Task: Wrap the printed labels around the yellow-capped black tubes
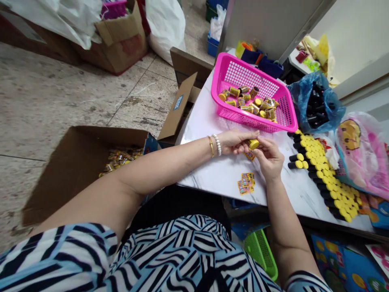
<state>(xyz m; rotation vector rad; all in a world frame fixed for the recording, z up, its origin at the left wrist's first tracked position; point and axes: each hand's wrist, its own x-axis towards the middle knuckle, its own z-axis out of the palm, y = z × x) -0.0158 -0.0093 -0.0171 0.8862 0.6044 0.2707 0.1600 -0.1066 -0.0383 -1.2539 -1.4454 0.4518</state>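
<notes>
"Where's the yellow-capped tube [253, 144]?"

"Centre frame, above the worktop [219, 178], just below the pink basket [243, 115]."

"And the fingers?"

"Closed on it: left-hand fingers [247, 138] and right-hand fingers [261, 142] both pinch it."

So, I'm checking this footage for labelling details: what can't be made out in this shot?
All in the head view:
The yellow-capped tube: its lower part is hidden by the left hand and right hand.
The small printed packet: mostly hidden by those hands.
The loose packets: print too small to read.
The dark bottles: partly covered by the blue plastic bag.
</notes>
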